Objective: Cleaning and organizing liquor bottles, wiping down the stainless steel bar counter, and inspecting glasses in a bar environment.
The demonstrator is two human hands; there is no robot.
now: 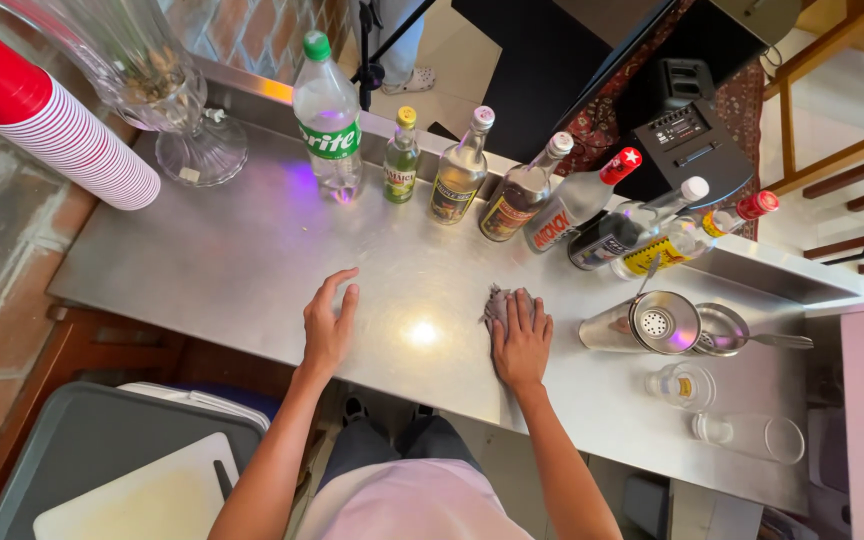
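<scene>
Head view showed my right hand (520, 338) pressed flat on a grey cloth (497, 303) mid-frame, left hand (328, 325) spread, empty, on the worktop (222, 255). I judged steady pressure best, keeping clear of the bottles (527, 190) above.

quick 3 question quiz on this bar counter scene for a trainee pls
1. True or false: the right hand presses a grey cloth on the steel counter.
2. What does the left hand hold?
3. Which stands nearest the stack of red cups? A) green-capped clear bottle B) glass stand C) metal shaker

Key: 1 true. 2 nothing; it lies flat on the counter. 3 B.
</scene>
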